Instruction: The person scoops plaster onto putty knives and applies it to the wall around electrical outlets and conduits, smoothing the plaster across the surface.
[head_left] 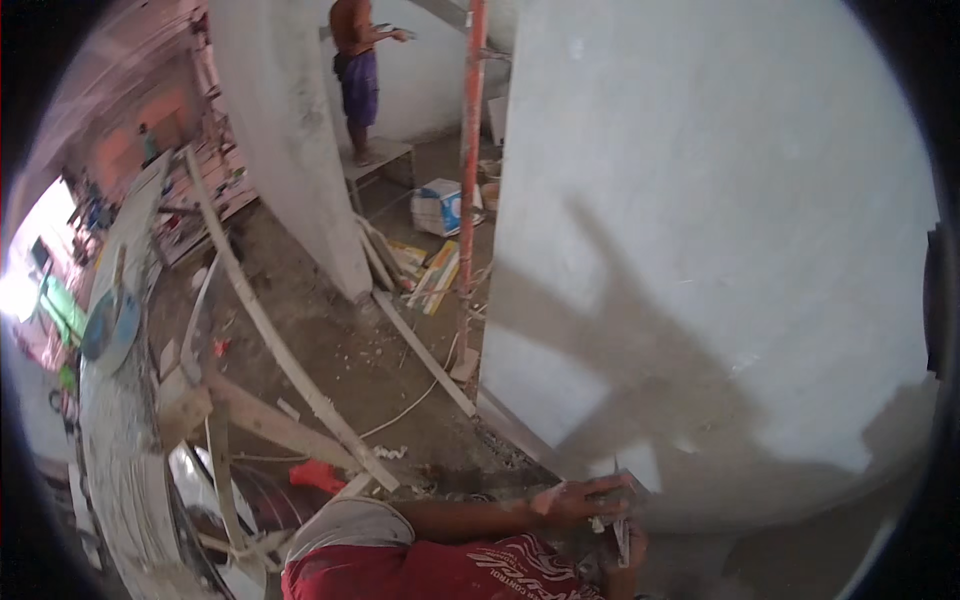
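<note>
In the lower middle, my left forearm reaches rightward from a red and pale sleeve. My left hand (580,502) is closed, its fingers at a thin, flat edge close to the wall; what they hold is too small to make out. Just below it, my right hand (627,548) is closed round a narrow, flat tool (622,540) with a whitish face. White paste (598,523) clings between the hands. Both hands are near the foot of the pale plastered wall (720,200), over which shadows of an arm fall.
A rough plank (110,420) at left bears a blue pan (112,325). Long wooden poles (270,330) slant across the dirt floor. A red metal post (468,180) stands beside the wall. Behind, a person in purple shorts (360,88) stands on a bench (385,160) near a blue-white carton (437,208).
</note>
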